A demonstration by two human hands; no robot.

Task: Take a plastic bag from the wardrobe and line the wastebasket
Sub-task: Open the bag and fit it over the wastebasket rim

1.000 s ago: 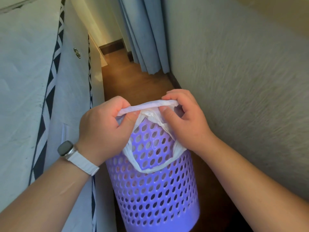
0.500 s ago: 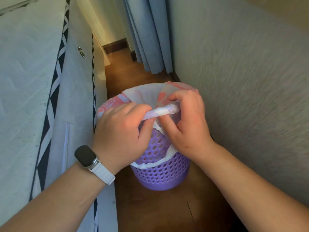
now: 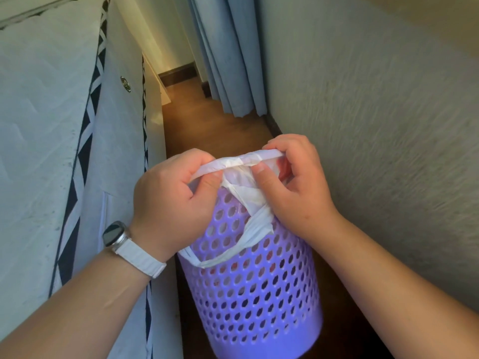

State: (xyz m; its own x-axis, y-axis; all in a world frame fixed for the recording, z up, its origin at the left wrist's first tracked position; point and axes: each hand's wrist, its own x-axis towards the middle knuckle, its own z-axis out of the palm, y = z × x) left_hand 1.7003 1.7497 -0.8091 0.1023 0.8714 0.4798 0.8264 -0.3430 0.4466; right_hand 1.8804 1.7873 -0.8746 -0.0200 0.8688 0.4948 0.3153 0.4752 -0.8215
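Note:
A purple perforated wastebasket (image 3: 256,294) stands tilted toward me in the narrow gap between a bed and a wall. A white plastic bag (image 3: 248,203) is draped over its near rim, its edge hanging down the outside. My left hand (image 3: 173,200), with a white watch on the wrist, grips a rolled strip of the bag's edge at the rim. The other end of the same strip is pinched by my right hand (image 3: 298,187), thumb pressing on the plastic. The basket's opening is hidden behind my hands.
A white mattress (image 3: 46,141) with black-and-white trim runs along the left. A textured wall (image 3: 375,125) closes the right side. Blue curtains (image 3: 228,55) hang at the far end above the brown wooden floor (image 3: 207,125).
The basket now looms closer and tilted toward me; half a second ago I saw its lined opening from above. Both hands have kept hold of the bag's edge and stretched the strip wider.

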